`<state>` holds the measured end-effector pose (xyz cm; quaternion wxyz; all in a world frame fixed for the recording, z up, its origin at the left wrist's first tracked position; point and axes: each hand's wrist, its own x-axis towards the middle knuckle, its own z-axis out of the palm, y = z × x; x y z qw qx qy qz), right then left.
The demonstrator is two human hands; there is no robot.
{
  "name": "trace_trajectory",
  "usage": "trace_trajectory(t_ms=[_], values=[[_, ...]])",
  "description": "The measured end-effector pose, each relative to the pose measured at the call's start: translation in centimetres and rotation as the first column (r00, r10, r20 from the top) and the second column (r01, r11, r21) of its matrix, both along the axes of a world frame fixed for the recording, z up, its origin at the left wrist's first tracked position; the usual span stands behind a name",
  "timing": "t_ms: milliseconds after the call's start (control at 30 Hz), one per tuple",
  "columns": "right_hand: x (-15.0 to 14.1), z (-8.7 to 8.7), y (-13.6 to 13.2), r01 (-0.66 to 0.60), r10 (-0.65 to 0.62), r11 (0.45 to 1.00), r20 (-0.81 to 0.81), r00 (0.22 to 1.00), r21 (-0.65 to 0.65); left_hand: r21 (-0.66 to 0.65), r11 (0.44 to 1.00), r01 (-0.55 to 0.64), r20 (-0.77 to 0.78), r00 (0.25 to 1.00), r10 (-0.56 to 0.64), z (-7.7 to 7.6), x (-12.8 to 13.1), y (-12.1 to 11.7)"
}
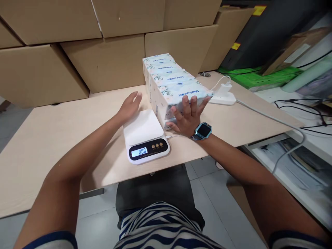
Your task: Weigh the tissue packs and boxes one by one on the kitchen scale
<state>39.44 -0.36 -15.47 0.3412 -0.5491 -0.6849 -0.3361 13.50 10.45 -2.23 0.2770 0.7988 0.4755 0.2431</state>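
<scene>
A white digital scale (143,128) lies near the table's front edge, its lit display reading 0.00. My left hand (130,106) is at the scale's far left corner, fingers stretched out and holding nothing; whether it touches the scale I cannot tell. Right of the scale, a row of stacked tissue packs (178,81) with a floral print runs back toward the boxes. Against the near end of these packs rests my right hand (187,119), its fingers spread and pointing up. A blue smartwatch (203,131) is on my right wrist.
Cardboard boxes (111,64) are stacked along the back of the wooden table (62,138). To the right of the packs sits a white power strip (224,99) with a plugged-in charger and a cable. A shelf with papers (293,162) stands at the right.
</scene>
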Motion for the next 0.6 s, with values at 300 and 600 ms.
trace_trajectory(t_ms=[300,600], values=[[0.1,-0.5,-1.2,-0.116,0.111,0.992,-0.089,0.99,-0.047,-0.066,0.997,0.034,-0.096,0.995,-0.04,-2.9,-5.8,-4.2],[0.2,1.6,-2.0,0.0,-0.012,0.999,-0.256,0.967,-0.045,-0.029,0.995,0.097,-0.112,0.989,-0.1,-3.1,-5.8,-7.2]])
